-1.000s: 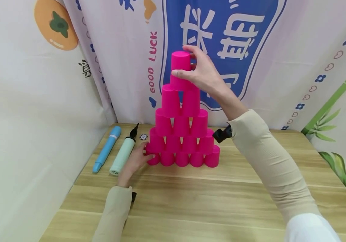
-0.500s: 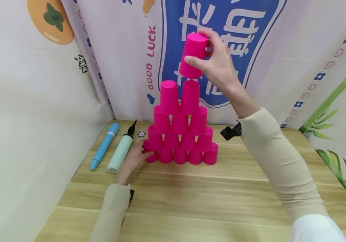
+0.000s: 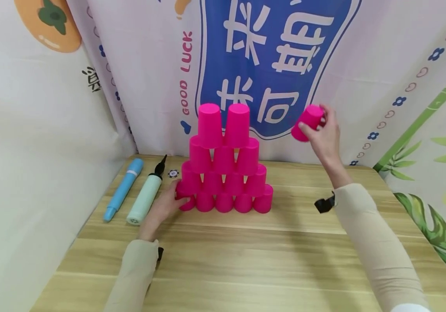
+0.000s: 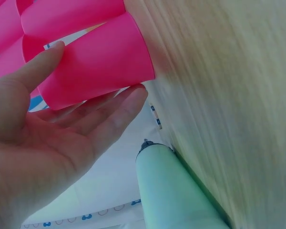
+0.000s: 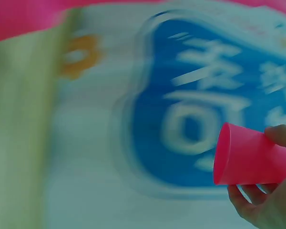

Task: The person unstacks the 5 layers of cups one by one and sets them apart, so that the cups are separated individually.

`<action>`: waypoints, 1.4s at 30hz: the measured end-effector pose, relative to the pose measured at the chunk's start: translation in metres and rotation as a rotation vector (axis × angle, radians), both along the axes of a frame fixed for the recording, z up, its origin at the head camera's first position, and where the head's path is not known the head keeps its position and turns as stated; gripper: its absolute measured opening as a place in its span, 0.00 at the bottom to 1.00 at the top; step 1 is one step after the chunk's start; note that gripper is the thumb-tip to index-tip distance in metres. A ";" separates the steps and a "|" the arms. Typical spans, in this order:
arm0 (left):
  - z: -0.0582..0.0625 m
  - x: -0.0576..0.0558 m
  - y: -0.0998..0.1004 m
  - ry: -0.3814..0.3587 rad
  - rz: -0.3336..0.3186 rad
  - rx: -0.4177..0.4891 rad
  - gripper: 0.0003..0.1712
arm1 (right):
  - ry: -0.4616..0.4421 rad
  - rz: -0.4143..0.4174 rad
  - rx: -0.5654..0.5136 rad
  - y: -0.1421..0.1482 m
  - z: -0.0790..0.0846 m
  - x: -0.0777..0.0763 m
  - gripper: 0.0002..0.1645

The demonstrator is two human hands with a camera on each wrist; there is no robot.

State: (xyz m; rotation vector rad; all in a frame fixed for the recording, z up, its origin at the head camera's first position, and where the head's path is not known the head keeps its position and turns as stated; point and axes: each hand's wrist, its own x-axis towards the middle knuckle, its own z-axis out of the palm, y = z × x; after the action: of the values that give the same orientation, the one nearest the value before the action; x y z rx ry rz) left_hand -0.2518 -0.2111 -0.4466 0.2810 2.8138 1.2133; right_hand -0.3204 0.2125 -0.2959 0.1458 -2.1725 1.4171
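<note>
A pyramid of upside-down pink cups (image 3: 223, 156) stands on the wooden table, with two cups in its top row. My right hand (image 3: 326, 134) grips a single pink cup (image 3: 304, 123) in the air, to the right of the pyramid. That cup is tilted; in the right wrist view, the held cup (image 5: 250, 157) sits between thumb and fingers. At the bottom-left corner, my left hand (image 3: 164, 206) holds the end cup (image 4: 100, 62), its thumb on one side and its fingers along the other. Part of that cup is hidden by the hand in the head view.
Left of the pyramid lie a mint-green hand pump (image 3: 144, 199) with a black nozzle and a blue tube-shaped pump (image 3: 124, 188). A poker chip (image 3: 173, 173) lies behind my left hand. A printed curtain (image 3: 160, 86) hangs along the table's back edge.
My right hand has lifted the topmost cup off the pyramid, then carried it right and lower. The left hand stays at the bottom-left cup.
</note>
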 end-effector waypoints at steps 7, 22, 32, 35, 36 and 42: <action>-0.001 -0.001 0.001 -0.024 0.000 -0.022 0.40 | -0.187 -0.092 0.073 0.041 -0.101 -0.027 0.41; -0.003 0.002 -0.002 -0.014 -0.010 -0.045 0.38 | -0.365 -0.161 0.055 0.058 -0.181 -0.046 0.43; -0.004 0.001 0.000 -0.031 -0.011 -0.050 0.39 | -0.328 -0.236 0.131 0.053 -0.182 -0.046 0.46; -0.005 -0.001 -0.001 -0.034 -0.017 -0.050 0.40 | -0.173 -0.292 0.198 0.048 -0.170 -0.042 0.45; -0.005 -0.001 0.000 -0.033 -0.019 -0.052 0.40 | -0.108 -0.305 0.211 0.045 -0.161 -0.040 0.43; -0.005 -0.003 -0.002 -0.027 -0.017 -0.053 0.40 | 0.177 -0.128 0.066 -0.007 -0.065 -0.006 0.31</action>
State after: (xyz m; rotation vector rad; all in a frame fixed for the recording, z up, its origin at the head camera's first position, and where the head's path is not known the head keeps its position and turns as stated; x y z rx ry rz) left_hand -0.2549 -0.2133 -0.4518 0.2824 2.8097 1.1279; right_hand -0.3269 0.2052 -0.3610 0.1482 -2.0462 1.2150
